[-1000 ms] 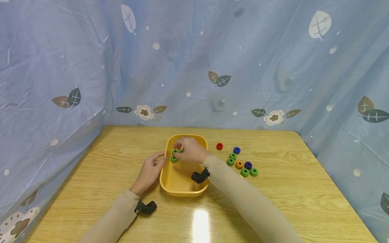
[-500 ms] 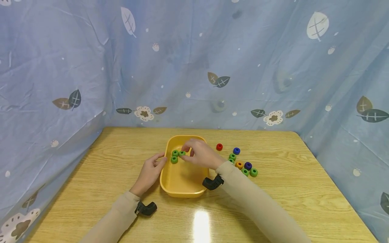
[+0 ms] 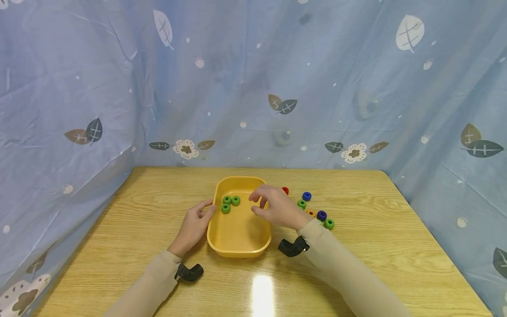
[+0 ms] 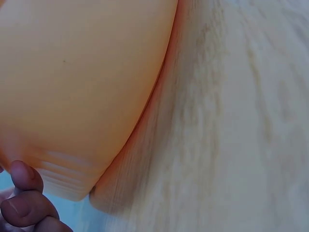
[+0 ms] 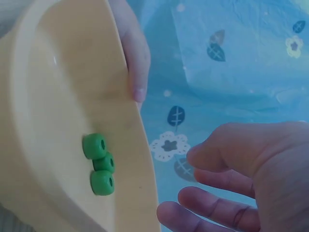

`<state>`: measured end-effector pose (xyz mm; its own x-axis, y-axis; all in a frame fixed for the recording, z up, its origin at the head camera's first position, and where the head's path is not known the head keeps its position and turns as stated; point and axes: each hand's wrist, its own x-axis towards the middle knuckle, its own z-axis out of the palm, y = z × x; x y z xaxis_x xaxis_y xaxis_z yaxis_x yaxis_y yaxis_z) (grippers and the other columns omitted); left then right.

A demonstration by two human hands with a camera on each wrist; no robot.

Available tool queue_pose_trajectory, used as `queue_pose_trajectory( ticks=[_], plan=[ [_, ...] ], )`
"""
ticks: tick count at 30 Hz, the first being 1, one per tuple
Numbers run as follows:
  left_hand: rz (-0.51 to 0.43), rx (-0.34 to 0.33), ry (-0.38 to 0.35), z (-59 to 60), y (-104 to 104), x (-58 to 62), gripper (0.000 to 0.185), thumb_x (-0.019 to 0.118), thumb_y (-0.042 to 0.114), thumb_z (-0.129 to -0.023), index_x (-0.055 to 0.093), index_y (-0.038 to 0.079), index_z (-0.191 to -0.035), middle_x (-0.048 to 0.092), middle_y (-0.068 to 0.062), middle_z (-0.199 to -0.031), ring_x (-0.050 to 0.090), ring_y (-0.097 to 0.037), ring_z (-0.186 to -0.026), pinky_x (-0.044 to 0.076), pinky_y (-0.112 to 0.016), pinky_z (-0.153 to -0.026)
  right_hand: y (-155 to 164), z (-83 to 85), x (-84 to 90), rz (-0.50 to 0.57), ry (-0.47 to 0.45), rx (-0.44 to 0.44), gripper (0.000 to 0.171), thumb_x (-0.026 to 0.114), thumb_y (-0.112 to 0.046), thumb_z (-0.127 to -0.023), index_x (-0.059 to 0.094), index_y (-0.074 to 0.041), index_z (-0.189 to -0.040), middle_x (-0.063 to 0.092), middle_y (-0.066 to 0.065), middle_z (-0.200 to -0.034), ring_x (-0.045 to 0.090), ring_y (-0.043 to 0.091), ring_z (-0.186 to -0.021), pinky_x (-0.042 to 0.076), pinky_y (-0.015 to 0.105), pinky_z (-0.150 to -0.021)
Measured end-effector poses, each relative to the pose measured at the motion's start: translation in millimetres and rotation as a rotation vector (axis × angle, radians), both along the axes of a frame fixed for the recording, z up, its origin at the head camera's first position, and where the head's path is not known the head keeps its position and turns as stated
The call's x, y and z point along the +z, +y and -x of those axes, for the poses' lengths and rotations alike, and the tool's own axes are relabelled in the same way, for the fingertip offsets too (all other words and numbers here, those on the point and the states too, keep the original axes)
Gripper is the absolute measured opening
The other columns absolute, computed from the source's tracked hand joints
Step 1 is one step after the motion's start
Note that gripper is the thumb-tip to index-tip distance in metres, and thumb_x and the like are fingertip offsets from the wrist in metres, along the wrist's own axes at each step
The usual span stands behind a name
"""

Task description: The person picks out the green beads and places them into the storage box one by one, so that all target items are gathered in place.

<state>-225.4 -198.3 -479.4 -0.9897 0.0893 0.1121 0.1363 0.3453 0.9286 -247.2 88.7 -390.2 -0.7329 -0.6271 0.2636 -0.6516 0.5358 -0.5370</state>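
Observation:
Three green beads (image 3: 226, 200) with holes sit together in the upper left of a yellow plastic bin (image 3: 239, 254). My left hand (image 3: 194, 226) rests against the bin's left side, its thumb and forefinger at the rim. In the left wrist view, fingertips (image 4: 26, 208) show beside the bin's outer wall. My right hand (image 3: 279, 207) hovers over the bin's right rim with nothing in it, thumb and fingers spread apart. The right wrist view shows those fingers apart from the green beads (image 5: 102, 182).
Right of the bin lie loose beads on the wooden table (image 3: 380, 264): a blue bead (image 3: 306, 196), a dark blue bead (image 3: 321, 215), a green bead (image 3: 329, 224), and a partly hidden red bead (image 3: 285, 190). A patterned blue cloth (image 3: 237, 88) hangs behind.
My right hand has let go of a green bead beside the other two in the bin, then drawn back rightward, fingers spreading. The left hand stays at the bin's side.

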Motion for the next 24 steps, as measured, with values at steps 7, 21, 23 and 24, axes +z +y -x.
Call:
queue_pose_trajectory(
  ticks=[7, 21, 23, 24],
  plan=[
    [-0.001, 0.009, -0.006, -0.7, 0.3, 0.2, 0.054, 0.055, 0.038, -0.109, 0.053, 0.002, -0.150, 0.077, -0.022, -0.110, 0.077, -0.027, -0.097, 0.057, -0.024, -0.078, 13.0, -9.5, 0.2, 0.034, 0.005, -0.020, 0.015, 0.071, -0.012, -0.098, 0.072, -0.011, -0.113, 0.071, 0.006, -0.110, 0.067, 0.019, -0.089, 0.059, 0.043, -0.082],
    [0.000, 0.006, -0.004, -2.0, 0.5, 1.8, 0.054, 0.055, 0.035, -0.110, 0.052, 0.000, -0.150, 0.075, -0.025, -0.117, 0.075, -0.033, -0.106, 0.060, -0.035, -0.086, 46.3, -26.1, -2.8, 0.050, 0.057, -0.103, 0.018, 0.073, -0.011, -0.096, 0.073, -0.011, -0.114, 0.071, 0.006, -0.108, 0.067, 0.015, -0.086, 0.055, 0.030, -0.072],
    [-0.001, 0.006, -0.002, -2.3, 0.9, 2.9, 0.054, 0.055, 0.036, -0.110, 0.053, 0.001, -0.150, 0.075, -0.025, -0.119, 0.075, -0.033, -0.109, 0.060, -0.039, -0.090, 51.5, -26.3, -3.6, 0.046, 0.064, -0.116, 0.017, 0.073, -0.011, -0.096, 0.073, -0.011, -0.113, 0.071, 0.006, -0.107, 0.066, 0.015, -0.085, 0.055, 0.030, -0.071],
    [0.000, 0.004, 0.000, -2.2, 0.9, 2.9, 0.054, 0.055, 0.037, -0.110, 0.053, 0.001, -0.150, 0.074, -0.025, -0.120, 0.074, -0.033, -0.110, 0.059, -0.041, -0.092, 54.2, -26.6, -3.8, 0.046, 0.063, -0.122, 0.017, 0.073, -0.011, -0.096, 0.073, -0.012, -0.113, 0.071, 0.005, -0.107, 0.066, 0.014, -0.085, 0.055, 0.031, -0.071]
  ],
)
